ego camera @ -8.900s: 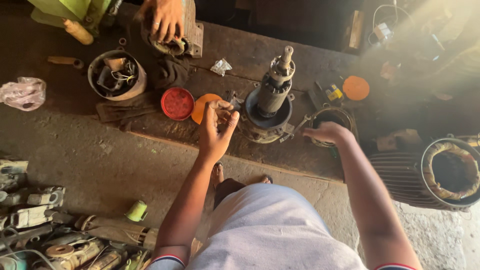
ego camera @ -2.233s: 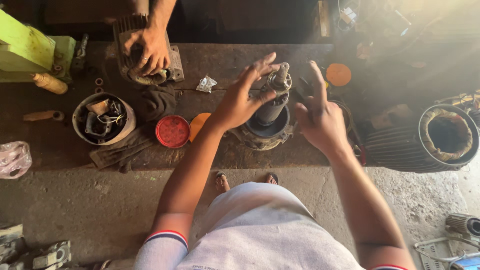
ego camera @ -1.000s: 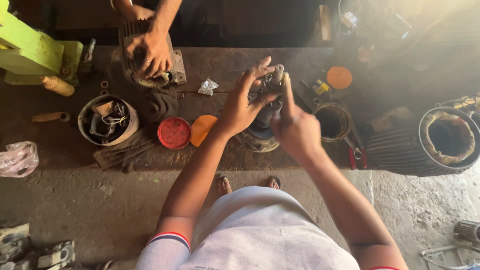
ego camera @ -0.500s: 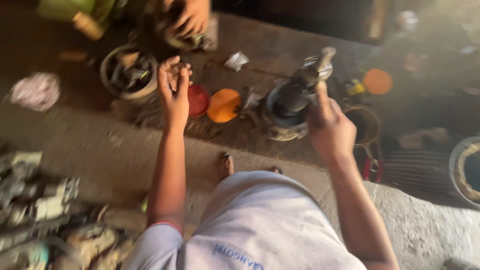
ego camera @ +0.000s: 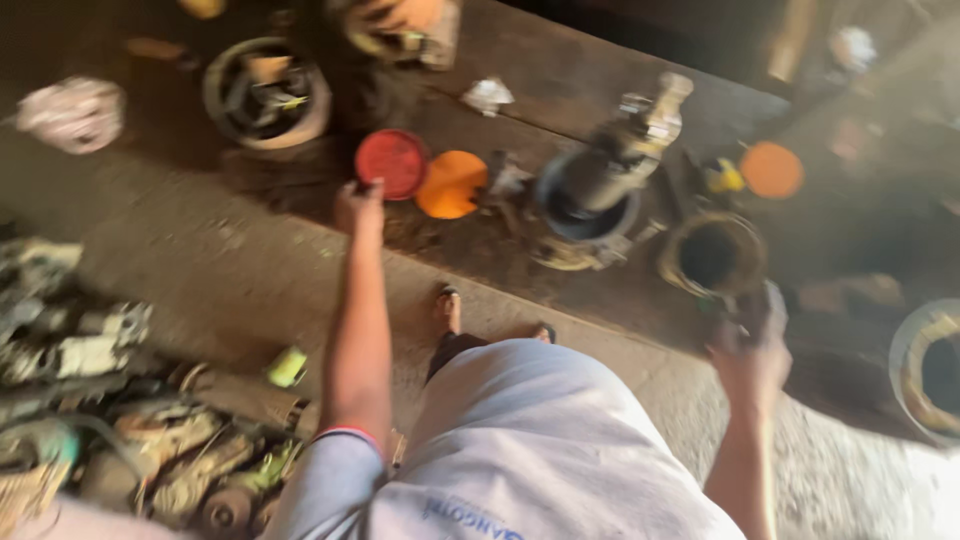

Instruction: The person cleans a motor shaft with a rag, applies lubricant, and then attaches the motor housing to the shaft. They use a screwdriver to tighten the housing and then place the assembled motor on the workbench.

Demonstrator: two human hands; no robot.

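Clearly the left hand is reaching out to the red round lid on the dark workbench, its fingertips touching or nearly touching the near rim; the blur is keeping me from telling whether the fingers are closing on it or just resting there. Judging by its flat, thin look, the lid is likely handling as a light, stiff piece, best pinched by the rim; an orange lid is lying just beside it. The right hand is hanging low at the bench edge, curled around something small and dark that I cannot make out, near an open rusty can. Between the two hands a motor shaft assembly is standing tilted in its housing; it is looking heavy and greasy, probably wanting a grip on the body rather than the shaft. Another person's hand at the top is cut off; the whole frame is smeared by motion.
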